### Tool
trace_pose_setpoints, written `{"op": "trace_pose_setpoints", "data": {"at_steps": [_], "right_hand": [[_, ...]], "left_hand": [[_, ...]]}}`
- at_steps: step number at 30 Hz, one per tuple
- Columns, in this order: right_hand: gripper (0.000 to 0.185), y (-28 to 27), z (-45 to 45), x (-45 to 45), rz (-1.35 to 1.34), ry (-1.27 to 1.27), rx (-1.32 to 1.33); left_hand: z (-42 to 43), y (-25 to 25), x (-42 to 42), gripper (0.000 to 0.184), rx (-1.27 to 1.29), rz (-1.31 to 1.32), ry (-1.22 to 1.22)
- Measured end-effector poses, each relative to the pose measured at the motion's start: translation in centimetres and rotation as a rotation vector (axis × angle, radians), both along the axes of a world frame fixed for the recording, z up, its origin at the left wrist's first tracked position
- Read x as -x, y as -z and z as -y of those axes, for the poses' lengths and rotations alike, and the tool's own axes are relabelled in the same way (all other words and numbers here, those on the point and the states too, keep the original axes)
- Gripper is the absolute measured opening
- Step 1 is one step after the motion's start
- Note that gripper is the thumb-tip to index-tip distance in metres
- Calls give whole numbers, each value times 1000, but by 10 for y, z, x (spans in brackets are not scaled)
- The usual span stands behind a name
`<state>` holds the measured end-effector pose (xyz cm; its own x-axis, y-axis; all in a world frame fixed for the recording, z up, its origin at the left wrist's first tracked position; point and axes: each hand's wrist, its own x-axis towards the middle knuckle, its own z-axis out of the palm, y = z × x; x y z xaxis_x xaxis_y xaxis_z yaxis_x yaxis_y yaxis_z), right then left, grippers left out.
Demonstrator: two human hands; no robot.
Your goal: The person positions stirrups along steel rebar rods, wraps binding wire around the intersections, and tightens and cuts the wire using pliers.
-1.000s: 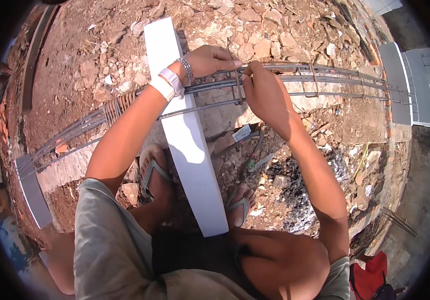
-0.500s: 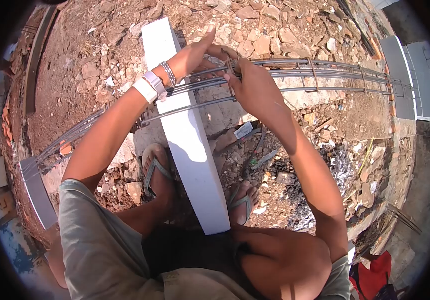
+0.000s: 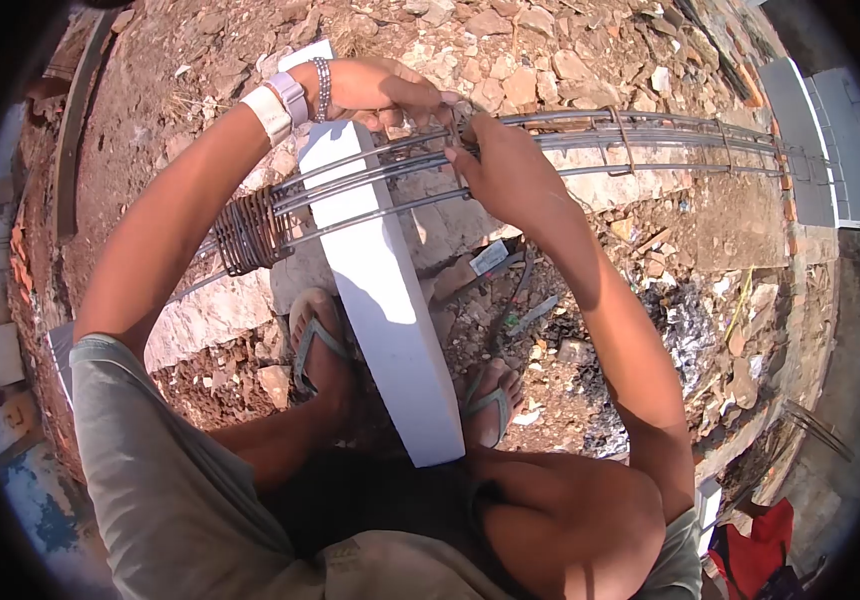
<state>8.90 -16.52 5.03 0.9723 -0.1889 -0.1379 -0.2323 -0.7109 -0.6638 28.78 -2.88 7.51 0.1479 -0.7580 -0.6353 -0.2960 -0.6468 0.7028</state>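
Observation:
Several long steel reinforcing bars [image 3: 405, 205] run across the view, resting over an upright-ended white block [image 3: 380, 290] between my feet. My right hand [image 3: 515, 170] is closed at a steel stirrup [image 3: 455, 145] around the bars, thumb and fingertips gripping it. From the other side my left hand [image 3: 380, 90] reaches in above the bars, fingers curled and pinched at the upper bar by the same stirrup. Whatever is between the left fingertips is too small to make out. A tight bundle of stirrups [image 3: 250, 235] hangs on the bars beside my left forearm.
Broken stone and rubble [image 3: 530, 60] cover the ground. More stirrups [image 3: 620, 140] stand spaced along the bars to the right. Grey blocks [image 3: 795, 140] lie near the bars' right end. A red cloth [image 3: 755, 550] is at lower right, and dark ash [image 3: 675, 340] lies near my right arm.
My left hand has turned, its raised thumb now folded down and its fingers drawn in toward the stirrup. The left forearm shifted up and left, uncovering the stirrup bundle. My right hand stays nearly in place.

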Motion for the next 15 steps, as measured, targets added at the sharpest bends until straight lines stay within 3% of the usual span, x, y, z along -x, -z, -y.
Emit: {"op": "trace_pose_setpoints", "data": {"at_steps": [4, 6, 8, 9, 12, 13, 15], "right_hand": [[34, 0, 0, 0, -34, 3, -34], [33, 1, 1, 0, -28, -8, -27], [33, 0, 3, 2, -5, -25, -23], [32, 1, 4, 2, 7, -34, -20], [31, 9, 8, 2, 42, -44, -26], [32, 9, 9, 1, 43, -45, -16], [33, 10, 9, 3, 38, -41, 0]], "left_hand": [[-1, 12, -2, 57, 90, 118, 127], [-4, 16, 15, 45, 375, 185, 108], [-1, 6, 18, 38, 397, 282, 133], [3, 8, 20, 30, 398, 348, 149], [-2, 9, 33, 29, 614, 763, 316], [-5, 15, 41, 24, 723, 784, 314], [-12, 16, 49, 22, 709, 877, 333]]}}
